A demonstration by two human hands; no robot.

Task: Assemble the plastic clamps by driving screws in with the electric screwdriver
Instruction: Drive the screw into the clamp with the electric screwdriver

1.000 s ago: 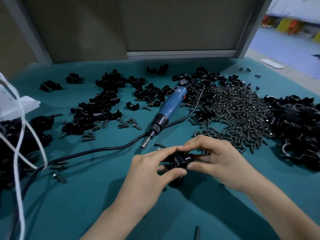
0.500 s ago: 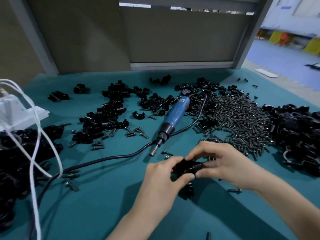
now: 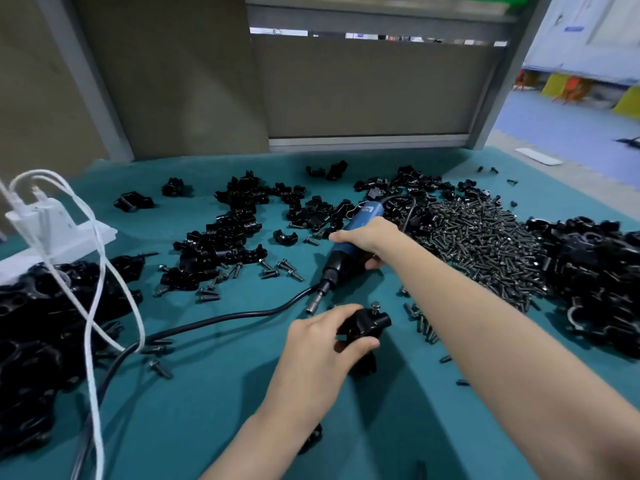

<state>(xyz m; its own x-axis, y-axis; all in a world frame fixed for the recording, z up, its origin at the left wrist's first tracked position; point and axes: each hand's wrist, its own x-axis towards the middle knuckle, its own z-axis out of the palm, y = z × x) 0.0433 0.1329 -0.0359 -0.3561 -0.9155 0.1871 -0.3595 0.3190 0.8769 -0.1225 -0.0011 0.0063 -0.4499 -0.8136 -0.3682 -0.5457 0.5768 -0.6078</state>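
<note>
My left hand [image 3: 320, 344] grips a black plastic clamp [image 3: 365, 323] just above the green mat, and a screw [image 3: 375, 306] stands upright in the clamp's top. Farther back, my right hand [image 3: 370, 237] is wrapped around the blue electric screwdriver [image 3: 349, 237], which lies on the mat with its bit end [image 3: 313, 306] pointing toward the clamp. A big heap of loose screws [image 3: 485, 244] lies to the right of the screwdriver.
Black clamp parts lie in piles at the centre back [image 3: 221, 244], far right [image 3: 595, 278] and near left [image 3: 38, 341]. The screwdriver's black cord [image 3: 207, 322] runs left across the mat. A white box with white cables [image 3: 55, 223] sits at the left edge.
My right hand let go of the clamp and reached back to take hold of the screwdriver. My left hand now holds the clamp alone, with the screw standing in it.
</note>
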